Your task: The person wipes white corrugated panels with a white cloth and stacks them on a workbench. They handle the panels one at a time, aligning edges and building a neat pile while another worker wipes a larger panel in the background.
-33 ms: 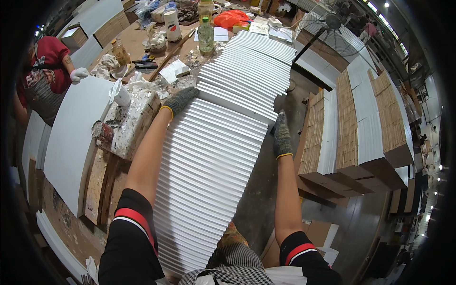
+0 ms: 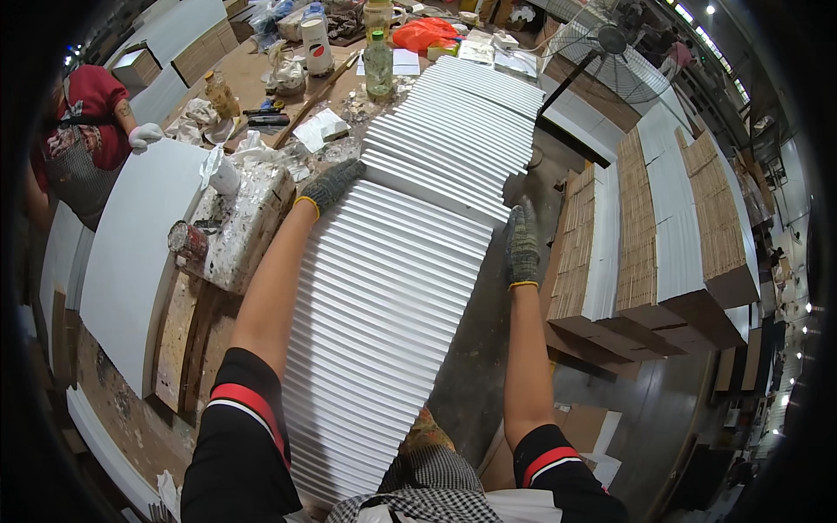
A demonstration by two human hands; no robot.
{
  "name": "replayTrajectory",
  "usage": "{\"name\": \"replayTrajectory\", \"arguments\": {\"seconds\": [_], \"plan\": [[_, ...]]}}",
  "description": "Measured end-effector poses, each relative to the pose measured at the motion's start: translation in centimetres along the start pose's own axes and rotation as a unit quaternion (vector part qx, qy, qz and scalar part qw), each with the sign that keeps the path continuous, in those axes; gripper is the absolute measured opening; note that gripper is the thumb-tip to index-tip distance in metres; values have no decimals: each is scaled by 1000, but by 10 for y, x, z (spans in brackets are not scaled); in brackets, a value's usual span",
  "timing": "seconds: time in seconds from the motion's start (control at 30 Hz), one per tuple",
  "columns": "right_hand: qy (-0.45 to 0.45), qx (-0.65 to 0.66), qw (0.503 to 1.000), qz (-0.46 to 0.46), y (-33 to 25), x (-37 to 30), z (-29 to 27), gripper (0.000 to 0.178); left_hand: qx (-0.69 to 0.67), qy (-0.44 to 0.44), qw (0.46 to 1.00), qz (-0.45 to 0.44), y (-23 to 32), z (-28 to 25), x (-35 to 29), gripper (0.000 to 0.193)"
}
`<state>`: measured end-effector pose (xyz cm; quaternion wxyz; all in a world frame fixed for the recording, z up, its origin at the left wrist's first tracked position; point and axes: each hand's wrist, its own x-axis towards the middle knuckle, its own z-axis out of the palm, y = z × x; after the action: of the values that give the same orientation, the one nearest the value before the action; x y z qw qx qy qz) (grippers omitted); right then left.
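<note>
Long white strips lie side by side in two groups, a near one (image 2: 384, 322) and a far one (image 2: 453, 122), with a narrow step between them. My left hand (image 2: 331, 186), in a grey knit glove with a yellow cuff, rests against the strips' left ends by that step. Its fingers stretch forward along the edge. On the opposite side, my right hand (image 2: 522, 248) wears a matching glove. It is flat, fingers extended upward, just off the strips' right ends. Neither hand wraps round a strip.
Left of my arm stand a paint-stained block (image 2: 248, 231), a red can (image 2: 189, 240) and a white panel (image 2: 139, 253). A co-worker's gloved hand (image 2: 146, 135) touches that panel. A green bottle (image 2: 378, 70) stands beyond. Stacked boards (image 2: 645, 235) and a fan (image 2: 610, 52) are at right.
My right hand has shifted slightly right, away from the strips' ends, and its fingers have straightened. My left hand and the strips look unchanged.
</note>
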<state>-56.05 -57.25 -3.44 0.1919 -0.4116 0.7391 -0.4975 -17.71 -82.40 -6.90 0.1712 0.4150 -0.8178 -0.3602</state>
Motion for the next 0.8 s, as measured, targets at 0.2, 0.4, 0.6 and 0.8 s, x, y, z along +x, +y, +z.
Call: {"name": "replayTrajectory", "arguments": {"seconds": [0.2, 0.4, 0.6, 0.8], "plan": [[-36, -411, 906, -100, -86, 14, -33, 27, 203, -15, 979, 23, -2, 6, -3, 47], [-61, -475, 830, -285, -108, 4, -25, 26, 111, -23, 994, 4, 0, 2, -3, 47], [-89, -228, 935, -256, -87, 8, -27, 30, 7, 11, 999, -37, -5, 7, -2, 59], [-117, -383, 769, -498, -88, 1, -28, 27, -33, 3, 996, -84, 6, 3, -3, 58]]}}
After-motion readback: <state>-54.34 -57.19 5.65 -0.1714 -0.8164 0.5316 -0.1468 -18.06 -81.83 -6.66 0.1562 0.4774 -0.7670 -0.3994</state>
